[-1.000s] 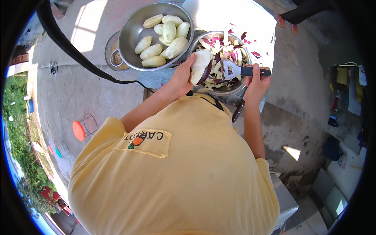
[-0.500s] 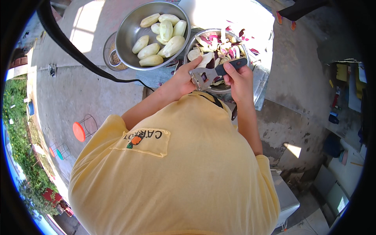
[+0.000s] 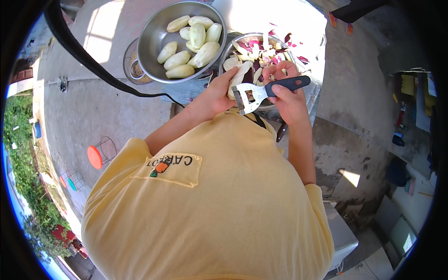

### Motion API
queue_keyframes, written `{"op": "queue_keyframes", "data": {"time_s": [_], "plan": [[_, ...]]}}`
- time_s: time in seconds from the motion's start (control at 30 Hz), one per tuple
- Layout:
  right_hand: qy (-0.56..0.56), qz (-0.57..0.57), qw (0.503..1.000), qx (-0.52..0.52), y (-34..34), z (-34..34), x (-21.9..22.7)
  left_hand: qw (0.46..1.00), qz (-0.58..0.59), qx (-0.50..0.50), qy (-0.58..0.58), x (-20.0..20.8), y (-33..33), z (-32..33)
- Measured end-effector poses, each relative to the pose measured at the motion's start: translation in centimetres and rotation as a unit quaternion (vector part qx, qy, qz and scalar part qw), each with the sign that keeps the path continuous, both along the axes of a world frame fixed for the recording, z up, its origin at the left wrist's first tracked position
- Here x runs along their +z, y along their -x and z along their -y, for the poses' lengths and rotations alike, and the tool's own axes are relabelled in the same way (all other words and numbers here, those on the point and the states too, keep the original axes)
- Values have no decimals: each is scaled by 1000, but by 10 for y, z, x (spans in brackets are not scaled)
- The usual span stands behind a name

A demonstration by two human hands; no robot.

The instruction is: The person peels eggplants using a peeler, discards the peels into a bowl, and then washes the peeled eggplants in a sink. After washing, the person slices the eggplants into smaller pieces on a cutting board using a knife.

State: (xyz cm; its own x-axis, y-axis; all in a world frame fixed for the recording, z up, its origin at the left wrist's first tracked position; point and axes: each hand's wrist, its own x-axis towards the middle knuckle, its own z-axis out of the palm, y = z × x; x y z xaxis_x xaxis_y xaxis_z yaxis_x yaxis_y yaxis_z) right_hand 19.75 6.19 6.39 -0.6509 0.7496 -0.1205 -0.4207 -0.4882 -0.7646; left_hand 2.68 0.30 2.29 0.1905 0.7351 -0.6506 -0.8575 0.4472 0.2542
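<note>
Left hand [image 3: 218, 93] grips half-peeled vegetable [image 3: 239, 77] over peel bowl [image 3: 280, 44] at 12 o'clock. Right hand [image 3: 288, 95] clasps peeler [image 3: 261, 93] against it. Bowl of peeled vegetables [image 3: 154, 32] at 11 o'clock.

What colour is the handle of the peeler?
The peeler handle is dark, nearly black, with a silver metal head, seen in the head view in the right hand.

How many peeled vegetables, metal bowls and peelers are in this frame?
Peeled pale vegetables in the big bowl: 8
Partly peeled vegetable in the left hand: 1
Metal bowls: 2, the second holding peels
Peeler in the right hand: 1
Total: 12
</note>
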Motion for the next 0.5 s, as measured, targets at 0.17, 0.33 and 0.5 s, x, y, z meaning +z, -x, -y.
{"op": "queue_keyframes", "data": {"time_s": [0.17,0.33,0.5], "plan": [[-57,139,989,15,4,-5,-5,997,52,-7,-60,-14,7,8],[-33,170,985,-9,3,-4,-9,996,50,-33,-61,-13,11,9],[-67,214,958,-178,-39,-50,-51,997,-36,-62,-7,2,10,16]]}}
